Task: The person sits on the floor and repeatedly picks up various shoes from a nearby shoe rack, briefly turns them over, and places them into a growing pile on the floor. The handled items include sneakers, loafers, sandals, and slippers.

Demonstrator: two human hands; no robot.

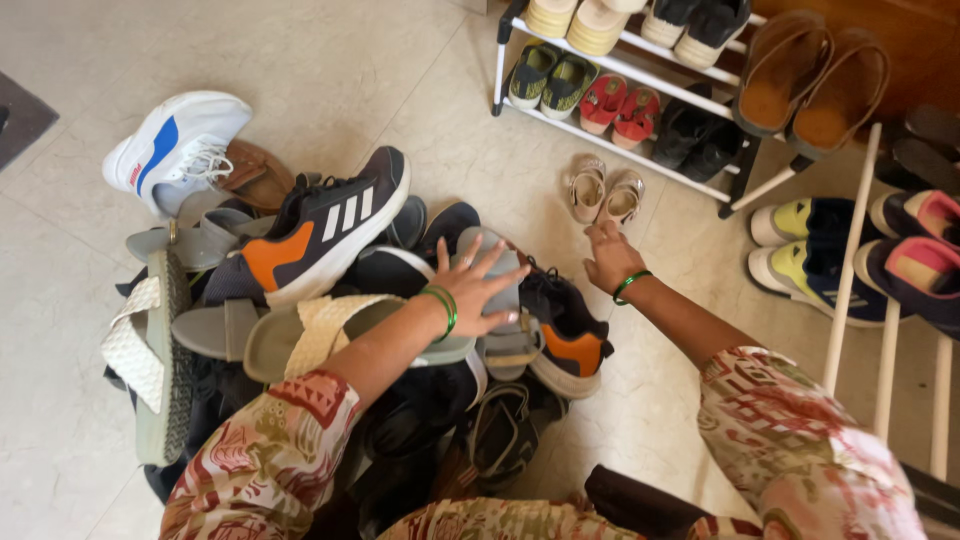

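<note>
A grey sandal (500, 300) atop the shoe pile (330, 330) on the floor (400, 70) is touched by the left hand (480, 290), fingers spread open. The right hand (610, 258), open, is extended just beside small beige sandals (603, 190). A white shoe rack (640, 80) is seen beyond.

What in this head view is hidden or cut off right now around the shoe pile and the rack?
- Shoe pile: its lower shoes are buried under the top ones and the left hand.
- Shoe rack: its top row is cut by the frame edge.
- Right hand: whether it touches the small beige sandals is unclear.
</note>
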